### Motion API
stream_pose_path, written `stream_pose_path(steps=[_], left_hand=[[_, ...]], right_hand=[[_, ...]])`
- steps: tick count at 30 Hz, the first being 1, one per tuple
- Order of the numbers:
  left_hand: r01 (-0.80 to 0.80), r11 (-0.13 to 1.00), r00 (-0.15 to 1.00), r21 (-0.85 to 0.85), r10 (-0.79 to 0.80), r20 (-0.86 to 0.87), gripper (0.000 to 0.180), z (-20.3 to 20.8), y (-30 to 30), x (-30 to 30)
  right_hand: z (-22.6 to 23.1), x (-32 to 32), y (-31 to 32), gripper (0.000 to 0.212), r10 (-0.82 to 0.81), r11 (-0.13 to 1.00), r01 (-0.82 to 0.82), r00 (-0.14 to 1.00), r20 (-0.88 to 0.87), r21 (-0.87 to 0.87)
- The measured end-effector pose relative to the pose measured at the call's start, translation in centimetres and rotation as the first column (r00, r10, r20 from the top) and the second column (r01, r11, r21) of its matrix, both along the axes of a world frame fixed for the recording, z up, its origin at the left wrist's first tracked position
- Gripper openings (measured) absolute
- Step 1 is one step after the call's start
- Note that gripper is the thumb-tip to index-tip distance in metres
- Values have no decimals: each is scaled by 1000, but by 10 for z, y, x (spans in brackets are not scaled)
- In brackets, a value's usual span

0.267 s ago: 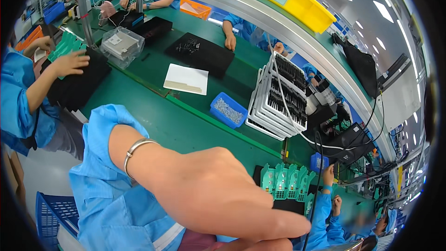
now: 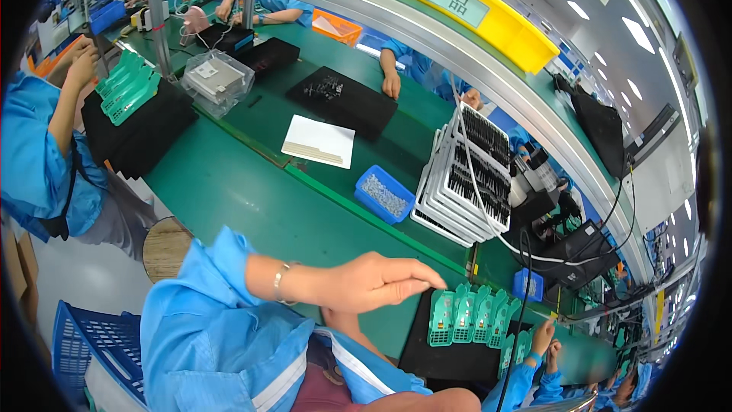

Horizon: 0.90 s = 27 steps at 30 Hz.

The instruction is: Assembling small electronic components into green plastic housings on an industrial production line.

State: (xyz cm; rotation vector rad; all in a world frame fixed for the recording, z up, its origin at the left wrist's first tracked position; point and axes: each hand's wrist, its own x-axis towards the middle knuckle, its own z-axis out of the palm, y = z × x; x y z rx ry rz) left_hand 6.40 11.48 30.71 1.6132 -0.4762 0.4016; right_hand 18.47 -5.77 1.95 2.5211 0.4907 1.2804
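My left hand (image 2: 374,282), with a metal bracelet at its wrist, reaches across the green bench from the lower left. Its visible fingers are straight and side by side, and no held thing shows. The fingertips come close to a row of green plastic housings (image 2: 461,319), which stand on a black pad (image 2: 419,343). Below my left hand, part of my right arm (image 2: 358,333) shows; its hand is mostly hidden behind the left, so its fingers cannot be made out.
Beyond the bench ledge stand a blue bin of small pale parts (image 2: 385,194) and stacked white trays (image 2: 465,175). A white sheet (image 2: 318,142) lies left of them. A co-worker at left has green housings (image 2: 128,88) on black pads. A black cable (image 2: 515,320) hangs at right.
My left hand has drawn back from close to the camera, and looks smaller and higher. Part of my right arm now shows under it. The left co-worker's hand has lifted off the green housings.
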Motion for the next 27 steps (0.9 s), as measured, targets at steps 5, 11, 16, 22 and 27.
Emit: stream_pose_path(steps=[5,11,16,22,27], left_hand=[[-35,825,753,-564,-349,-558,30,-129,-18,20],[-97,790,576,-605,-451,-682,31,-190,-37,42],[-137,777,490,-614,-486,-724,33,-234,-46,44],[-120,714,495,-690,-559,-665,30,-237,-43,34],[-211,650,518,-730,-559,-648,25,-227,-41,23]], right_hand=[[51,-104,82,51,540,533,-828,174,-823,175],[14,-99,81,50,599,560,-805,231,-767,194],[-17,-103,83,51,729,506,-807,210,-652,305],[-19,-102,81,50,703,495,-815,173,-690,301],[-12,-108,82,50,766,503,-832,304,-566,234]])
